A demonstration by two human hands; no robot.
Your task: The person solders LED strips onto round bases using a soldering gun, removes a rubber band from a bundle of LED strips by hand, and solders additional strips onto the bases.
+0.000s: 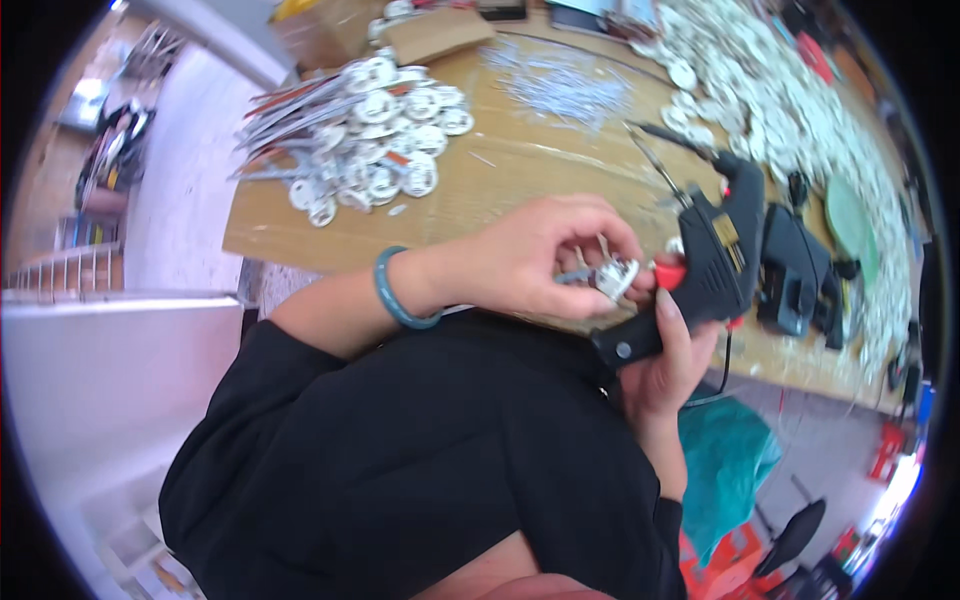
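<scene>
My left hand (pixel 555 250) is closed in a pinch around a small white round part (pixel 615 278). Thin leads or wires seem to stick out of that part, but the fingers cover much of it. Close on its right, my right hand (pixel 668 365) is wrapped around a black soldering gun (pixel 718 245) with a red trigger (pixel 669 275). The gun's metal tip points up and away over the table. My right thumb lies along the handle near the trigger, and some of the other fingers are hidden behind the tool.
A cardboard-covered table (pixel 480 190) bears a heap of white round parts with grey and red strips (pixel 370 130). Thin pale pieces (pixel 560 85) lie scattered at the back. A large pile of white discs (pixel 780 110) spreads along the right. Another black tool (pixel 795 265) stands beside the gun.
</scene>
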